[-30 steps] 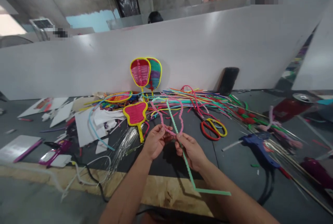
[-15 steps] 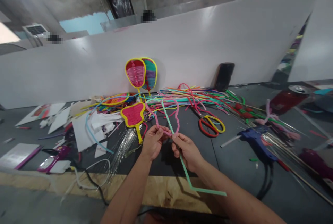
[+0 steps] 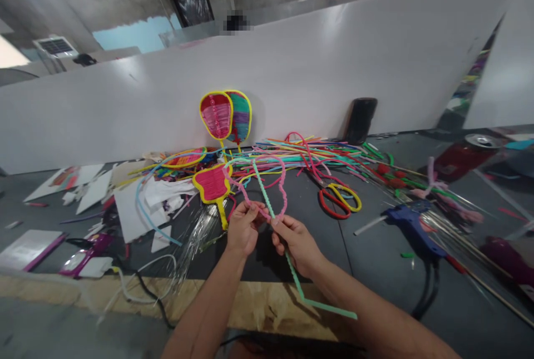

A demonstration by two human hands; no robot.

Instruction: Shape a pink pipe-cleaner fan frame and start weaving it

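Observation:
A pink pipe-cleaner frame (image 3: 285, 186), bent into a wavy outline, is held up between my hands over the dark table. My left hand (image 3: 246, 228) pinches its lower left edge between thumb and fingers. At the lower right edge, my right hand (image 3: 294, 236) grips the pink frame together with a mint green pipe cleaner (image 3: 261, 185). This green piece runs up across the frame's middle; below my right hand it continues down to a sharp bend, and its end points right. Close to the left stands a small pink fan with a yellow rim (image 3: 212, 183).
Two round fans (image 3: 216, 117) lean on the white partition (image 3: 167, 103). Loose pipe cleaners (image 3: 317, 153) lie heaped behind the frame. To the right are scissors (image 3: 340, 200), a blue glue gun (image 3: 413, 228), a phone (image 3: 361, 119) and a red can (image 3: 465, 158). White scraps (image 3: 139, 211) lie left.
The pink frame and green pipe cleaner have tilted and shifted slightly left at the top. The green piece's bent end has moved a little left and down. Both hands keep their grip.

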